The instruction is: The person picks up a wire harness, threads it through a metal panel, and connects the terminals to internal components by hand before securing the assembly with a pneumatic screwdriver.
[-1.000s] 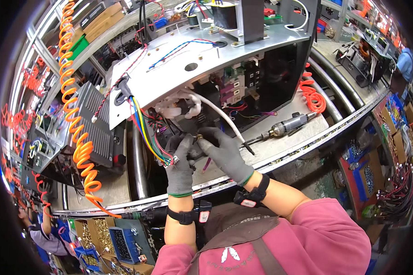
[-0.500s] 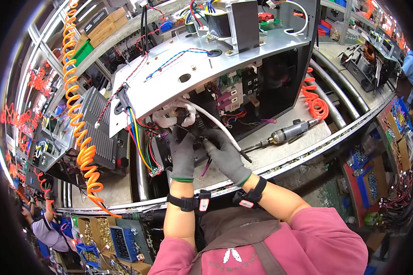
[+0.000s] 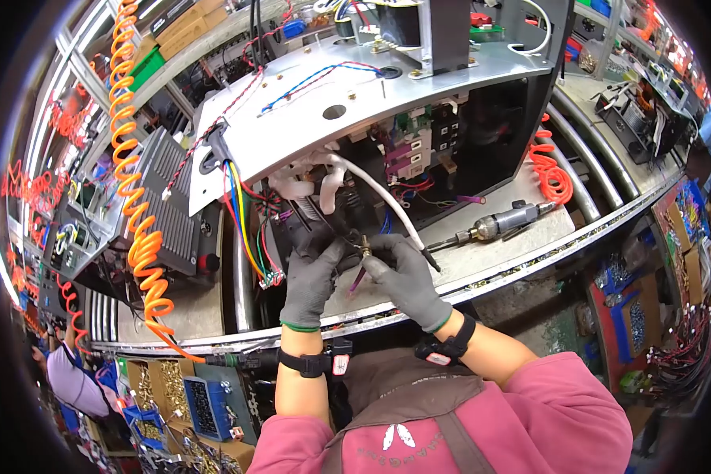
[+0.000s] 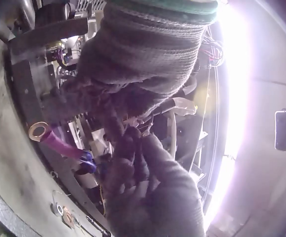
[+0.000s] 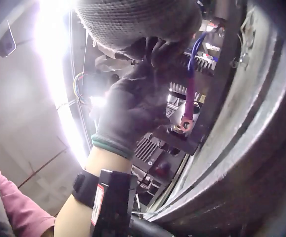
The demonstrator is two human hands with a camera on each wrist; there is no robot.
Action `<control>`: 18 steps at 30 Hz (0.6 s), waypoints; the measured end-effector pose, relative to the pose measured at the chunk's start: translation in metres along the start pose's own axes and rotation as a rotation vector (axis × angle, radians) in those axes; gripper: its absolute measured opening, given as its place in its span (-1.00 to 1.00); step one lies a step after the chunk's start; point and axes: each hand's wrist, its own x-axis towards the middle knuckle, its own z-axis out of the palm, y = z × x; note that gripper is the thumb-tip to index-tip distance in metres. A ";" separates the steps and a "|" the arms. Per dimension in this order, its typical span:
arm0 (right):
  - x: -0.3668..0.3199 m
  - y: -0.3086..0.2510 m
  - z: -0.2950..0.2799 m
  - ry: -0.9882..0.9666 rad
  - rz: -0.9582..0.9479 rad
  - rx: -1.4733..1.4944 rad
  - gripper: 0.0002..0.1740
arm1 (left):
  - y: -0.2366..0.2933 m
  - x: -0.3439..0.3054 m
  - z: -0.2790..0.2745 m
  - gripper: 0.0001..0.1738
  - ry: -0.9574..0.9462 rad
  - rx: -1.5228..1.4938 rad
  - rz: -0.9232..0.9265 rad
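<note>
Both hands wear grey gloves at the front opening of a metal cabinet [image 3: 253, 150]. The right hand [image 3: 409, 286] pinches a small brass-coloured piece [image 3: 366, 248] between thumb and fingers. Beside it, the left hand [image 3: 310, 291] has its fingers curled round a dark cable, largely covered by the glove. A thick white-sleeved cable [image 3: 383, 193] arches over the right hand. In the left wrist view the hands nearly meet, and a purple-sleeved ring lug [image 4: 64, 146] hangs beside them. The right wrist view also shows this lug [image 5: 189, 96]; the fingertips there are dark and blurred.
A power screwdriver [image 3: 504, 223] lies right of the hands, with a coiled red hose [image 3: 551, 178] behind. Coloured wires [image 3: 241, 221] hang from the cabinet's left corner. An orange coiled hose [image 3: 138, 213] hangs at left. Parts bins [image 3: 208, 407] stand below left; metal rollers [image 3: 588, 150] run at right.
The hands have shifted slightly down and the brass-coloured piece shows more plainly at the right fingertips. The left hand has moved away from the coloured wires' connector. The whole view has shifted a little.
</note>
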 end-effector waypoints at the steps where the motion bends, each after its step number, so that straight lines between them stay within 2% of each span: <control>1: -0.004 0.000 0.000 0.015 0.010 -0.022 -0.68 | 0.001 -0.001 0.001 -0.69 -0.002 0.020 -0.004; 4: -0.007 -0.004 0.002 0.032 0.003 -0.030 -0.73 | -0.003 -0.001 -0.003 -0.67 -0.014 0.047 0.011; 6: -0.004 -0.006 0.001 0.001 -0.093 -0.116 -0.73 | -0.008 0.002 -0.007 -0.68 -0.034 0.053 0.026; 9: -0.002 -0.012 0.007 -0.006 -0.034 0.003 -0.71 | -0.011 0.001 -0.010 -0.66 -0.052 0.056 0.039; 13: -0.003 -0.006 0.009 0.033 -0.048 -0.080 -0.71 | -0.009 -0.001 -0.009 -0.64 -0.029 0.031 0.007; 18: -0.001 -0.011 0.006 0.033 -0.024 0.017 -0.73 | -0.002 -0.003 -0.007 -0.65 -0.085 0.074 -0.043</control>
